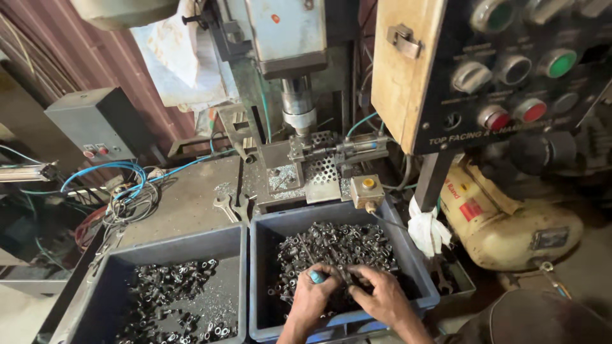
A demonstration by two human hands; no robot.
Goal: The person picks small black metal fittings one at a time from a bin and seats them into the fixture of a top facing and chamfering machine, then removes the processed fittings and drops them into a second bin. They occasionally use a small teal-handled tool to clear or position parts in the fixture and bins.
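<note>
Both hands work low inside the right-hand dark blue plastic bin (422,280), close together and nearly touching over its heap of small dark metal ring-shaped parts (338,245). The left hand (313,298) is curled around a slim tool with a blue tip (317,277), which sticks up between thumb and fingers; the right hand (381,294) lies palm down with fingers bent into the parts, though whether it pinches one I cannot tell. Most of the heap lies just ahead of the fingertips, towards the far wall of the bin, while the near corners of the bin floor show bare. A second dark blue plastic bin (234,255) stands wall to wall on the left, holding a thinner scatter of the same parts. Beyond both rims the grey metal desk (185,204) carries two steel spanners (233,207), and the drilling machine's perforated fixture (322,167) crowds the far edge. A white rag (426,230) hangs just beside the bin's right rim.
</note>
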